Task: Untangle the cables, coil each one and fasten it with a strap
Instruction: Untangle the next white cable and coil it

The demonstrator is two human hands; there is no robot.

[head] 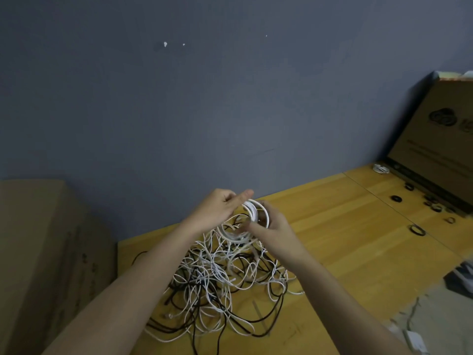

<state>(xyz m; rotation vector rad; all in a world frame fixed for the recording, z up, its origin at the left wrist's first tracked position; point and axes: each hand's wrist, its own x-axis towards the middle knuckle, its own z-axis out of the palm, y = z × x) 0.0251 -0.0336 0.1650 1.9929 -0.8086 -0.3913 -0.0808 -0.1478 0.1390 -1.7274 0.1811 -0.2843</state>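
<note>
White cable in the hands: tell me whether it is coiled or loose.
Coiled: the white cable forms round loops held between left hand and right hand. No strap visible on it.

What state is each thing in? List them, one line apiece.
white coil: partly wound, held up over the pile by both hands, no strap visible on it
left hand: gripping the coil's top
right hand: holding the coil's right side
cable pile: white and black cables tangled on the table
small white coil: wound, lying by the cardboard box
black straps: loose, scattered, unused
</note>
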